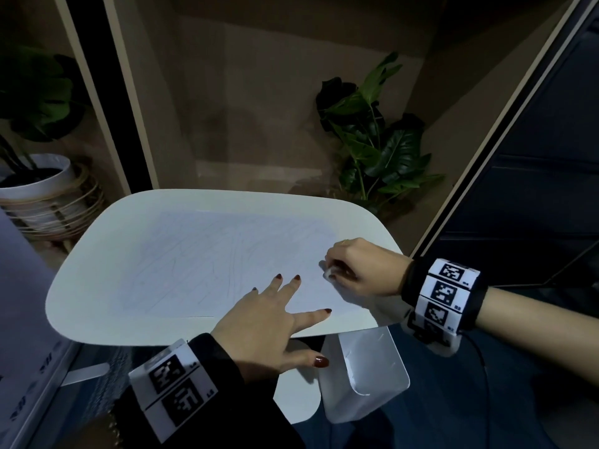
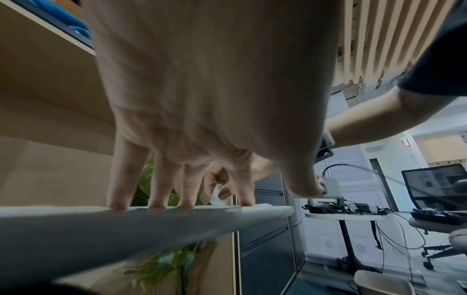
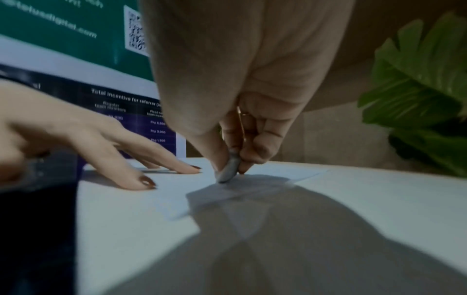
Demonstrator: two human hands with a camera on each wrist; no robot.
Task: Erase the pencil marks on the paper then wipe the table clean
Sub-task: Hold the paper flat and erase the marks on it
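Pressed flat, the left hand [image 1: 259, 322] keeps its fingers [image 2: 126, 179] straight and spread, the tips resting on the near edge of the one sheet of paper [image 1: 210, 264], while the thumb hangs off the table's front rim. That paper lies in the middle of a single white rounded table [image 1: 81, 286], faint pencil marks [image 1: 194, 257] scrawled across most of it. Further right, the right hand [image 1: 359, 270] curls tight around one small pale eraser [image 3: 228, 169], pinched between thumb and fingertips, its lower end touching the paper close to the sheet's right edge. Both wrists carry bands of black-and-white markers. I count two leafy plants [image 1: 376, 137] behind the table, one at each side, and one white bin [image 1: 366, 377] on the floor beneath the table's right corner.
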